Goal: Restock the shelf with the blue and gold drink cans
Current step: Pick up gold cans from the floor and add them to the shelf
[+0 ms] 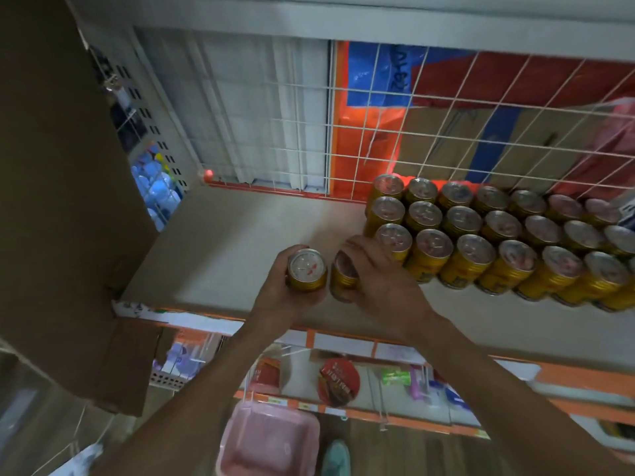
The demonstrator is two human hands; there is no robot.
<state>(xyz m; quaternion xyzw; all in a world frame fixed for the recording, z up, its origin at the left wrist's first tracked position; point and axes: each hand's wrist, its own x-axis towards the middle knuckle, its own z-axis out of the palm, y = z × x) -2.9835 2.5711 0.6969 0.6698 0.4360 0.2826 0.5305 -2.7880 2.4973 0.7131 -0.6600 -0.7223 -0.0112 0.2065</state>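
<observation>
1. The left grip [280, 298] curls round a can [307, 269] from below, the can upright over the shelf [240, 235].
2. The right grip [378, 273] holds a second can [343, 280] from the right, just beside the first.
3. Stocked cans [481, 249] stand in rows to the right, close to the right grip.

Two hands are in view. The left hand [285, 297] holds one gold can [307, 269] and the right hand [378, 273] holds a second can [343, 281]. The block of cans [462, 219] on the shelf [240, 242] is three rows deep, seven in each of the two back rows. The front row shows at least six before the frame cuts it off. One pink basket [268, 441] is below.
</observation>
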